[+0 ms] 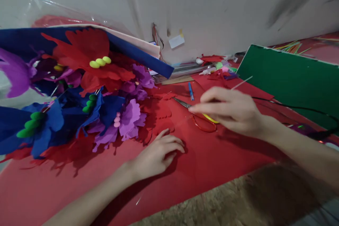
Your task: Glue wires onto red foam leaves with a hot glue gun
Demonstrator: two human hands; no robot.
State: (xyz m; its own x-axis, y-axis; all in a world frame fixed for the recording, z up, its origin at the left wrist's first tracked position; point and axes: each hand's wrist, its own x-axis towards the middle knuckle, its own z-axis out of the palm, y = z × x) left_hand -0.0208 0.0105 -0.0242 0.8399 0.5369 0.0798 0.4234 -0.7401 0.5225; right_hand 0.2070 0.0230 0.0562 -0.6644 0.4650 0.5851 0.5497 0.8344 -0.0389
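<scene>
My right hand is above the red sheet, thumb and fingers pinched together. A thin whitish stick sticks out behind its knuckles; its other end is hidden by the fingers. Under and beside that hand lie scissors with red and yellow handles, partly covered. My left hand rests palm down on the red sheet, fingers spread and slightly bent, holding nothing. Just beyond its fingertips are red cut-out pieces with scalloped edges. A blue pen lies past the scissors.
Butterfly-like shapes in red, blue and purple crowd the left side. A green board leans at the right, with a black cable in front. Small coloured scraps lie along the wall.
</scene>
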